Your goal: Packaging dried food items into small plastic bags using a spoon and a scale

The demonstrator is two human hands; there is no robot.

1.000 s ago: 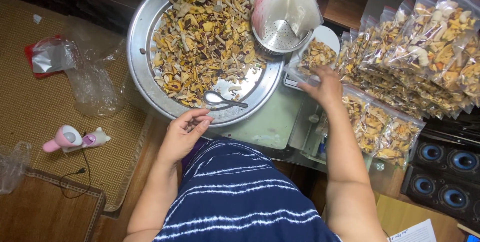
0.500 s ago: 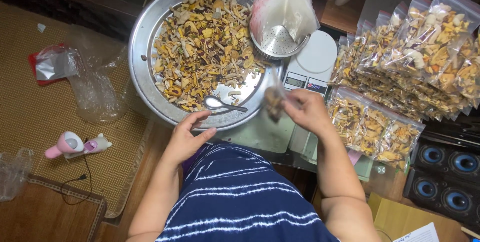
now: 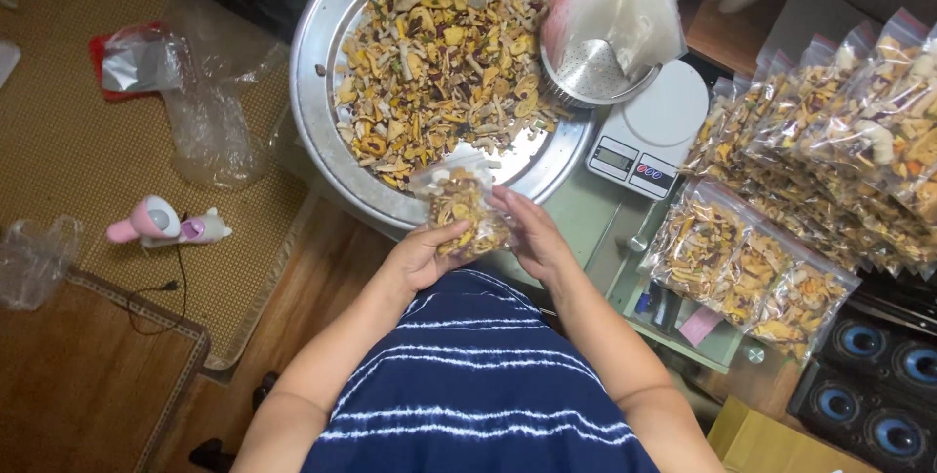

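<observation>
Two bare hands held one small clear zip bag of mixed dried snack (image 3: 463,207) just over the near rim of the big round metal tray (image 3: 322,63). The left hand (image 3: 422,256) cupped the bag from below and from its left edge, fingers curled closed around it, thumb laid across the front. The right hand (image 3: 532,237) pressed against the bag's right side, fingers bent narrowly along its edge, so the bag was pinched between both palms. The bag stood roughly upright, its open top pointing toward the tray's heap of loose dried mix (image 3: 439,53). Beyond the right hand a white digital kitchen scale (image 3: 652,133) sat on the low table, with a steel bowl lined with a plastic bag (image 3: 607,34) touching the tray's far-right edge. Filled bags (image 3: 756,268) lay stacked to the right.
</observation>
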